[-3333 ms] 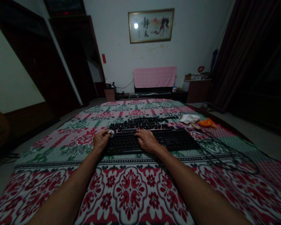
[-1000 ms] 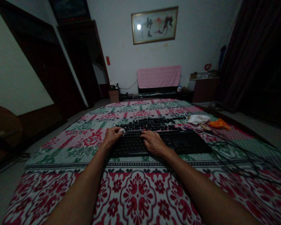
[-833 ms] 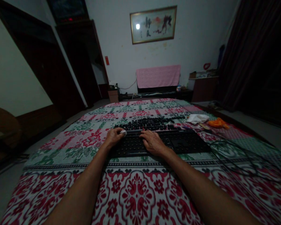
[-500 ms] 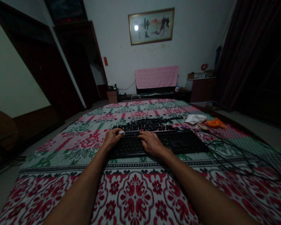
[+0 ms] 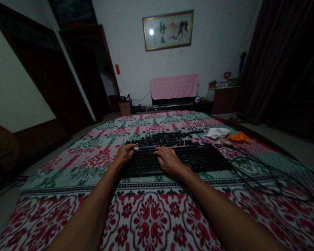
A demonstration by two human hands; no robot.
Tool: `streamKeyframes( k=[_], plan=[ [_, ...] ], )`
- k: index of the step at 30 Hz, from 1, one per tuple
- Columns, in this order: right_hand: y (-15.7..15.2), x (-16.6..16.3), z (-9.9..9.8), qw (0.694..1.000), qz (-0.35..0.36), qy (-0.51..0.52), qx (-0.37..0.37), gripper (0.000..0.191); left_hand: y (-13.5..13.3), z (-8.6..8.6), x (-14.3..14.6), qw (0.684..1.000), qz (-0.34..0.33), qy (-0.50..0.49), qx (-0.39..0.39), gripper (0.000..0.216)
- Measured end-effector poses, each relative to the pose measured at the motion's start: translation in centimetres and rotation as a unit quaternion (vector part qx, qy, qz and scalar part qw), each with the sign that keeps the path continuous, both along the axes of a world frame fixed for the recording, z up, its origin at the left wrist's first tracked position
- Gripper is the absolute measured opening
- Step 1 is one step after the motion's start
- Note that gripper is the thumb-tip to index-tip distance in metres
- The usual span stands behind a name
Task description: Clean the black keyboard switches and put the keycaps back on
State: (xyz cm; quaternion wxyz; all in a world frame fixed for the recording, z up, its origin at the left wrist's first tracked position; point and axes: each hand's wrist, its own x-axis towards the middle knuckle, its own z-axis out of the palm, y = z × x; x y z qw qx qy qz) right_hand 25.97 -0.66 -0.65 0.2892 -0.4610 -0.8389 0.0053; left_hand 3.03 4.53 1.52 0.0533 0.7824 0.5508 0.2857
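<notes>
Indoors, left hand [image 5: 125,154] pinching wad [image 5: 136,149], at keyboard [image 5: 146,164]

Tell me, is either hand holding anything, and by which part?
The left hand pinches a small white wad by its left side; the right hand lies on the black keyboard, and whether it grips anything cannot be told.

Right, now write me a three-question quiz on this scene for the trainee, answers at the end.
1. Fill in the colour: the left hand pinches a small ____ wad.

2. True or false: the right hand is nearer the orange bundle than the left hand is.

3. Seen by the wearer, where do the loose black keycaps lie relative to the black keyboard?
A) On its near side
B) On its far side
C) Underneath it

Key: 1. white; 2. true; 3. B.
</notes>
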Motion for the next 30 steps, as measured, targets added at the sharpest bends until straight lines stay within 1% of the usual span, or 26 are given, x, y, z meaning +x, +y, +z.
streamKeyframes(
  k=[3, 6, 9, 12, 14, 17, 19, 23, 25, 30],
  plan=[
    [0.1, 0.0, -0.1, 1.000, 0.002, 0.002, 0.002, 0.029, 0.0, -0.2, 0.6, 0.999, -0.036, 0.009, 0.012, 0.029],
    [0.1, 0.0, -0.2, 1.000, -0.001, 0.005, 0.003, 0.029, 0.2, -0.6, 1.0, 0.995, -0.063, 0.062, 0.036, 0.030],
    [0.2, 0.0, -0.2, 1.000, 0.000, 0.006, 0.003, 0.029, 0.5, -0.7, 0.6, 0.991, -0.046, 0.118, 0.053, 0.032],
    [0.1, 0.0, -0.2, 1.000, -0.001, 0.006, 0.002, 0.029, 0.5, -0.5, 0.4, 0.987, -0.015, 0.146, 0.068, 0.031],
    [0.1, 0.0, -0.1, 1.000, -0.002, 0.006, 0.002, 0.030, 0.4, -0.5, 0.7, 0.986, -0.017, 0.143, 0.080, 0.029],
    [0.0, 0.0, 0.0, 1.000, -0.003, 0.005, 0.003, 0.029, 0.3, -0.5, 1.5, 0.985, -0.052, 0.134, 0.091, 0.028],
    [-0.1, 0.0, 0.0, 1.000, -0.002, 0.006, 0.002, 0.029, 0.3, -0.6, 1.7, 0.984, -0.060, 0.139, 0.091, 0.028],
    [0.0, 0.0, 0.1, 1.000, 0.000, 0.005, -0.001, 0.030, 0.4, -0.7, 1.2, 0.986, -0.006, 0.143, 0.082, 0.028],
    [0.0, 0.0, 0.0, 1.000, 0.001, 0.005, -0.001, 0.029, 0.5, -0.7, 1.2, 0.988, 0.000, 0.132, 0.082, 0.027],
    [0.1, 0.0, -0.1, 1.000, 0.000, 0.003, 0.003, 0.029, 0.3, -1.0, 2.6, 0.985, -0.066, 0.115, 0.111, 0.031]
  ],
)
